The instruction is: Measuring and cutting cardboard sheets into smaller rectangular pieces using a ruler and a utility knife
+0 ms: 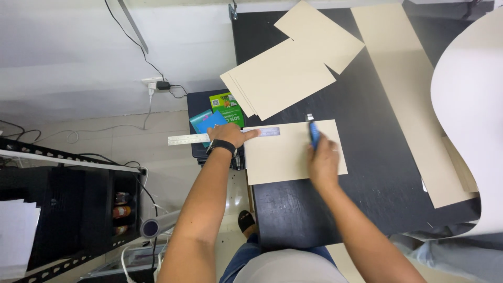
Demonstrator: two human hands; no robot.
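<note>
While the left hand (229, 134) presses flat on a metal ruler (222, 137) along the top edge of a tan card sheet (293, 153) lying on the black table (377, 157), the right hand (323, 162) is closed around a blue knife (313, 131) at the sheet's upper right. The card looks light, thin and fairly stiff, likely to slide, so it is best pinned from above near the ruler.

Bare black table (293, 209) lay open along its near edge — clear passage there. The far edge was blocked by stacked tan sheets (283, 78), the right side by a long tan strip (408, 105) and a white roll (471, 105).
</note>
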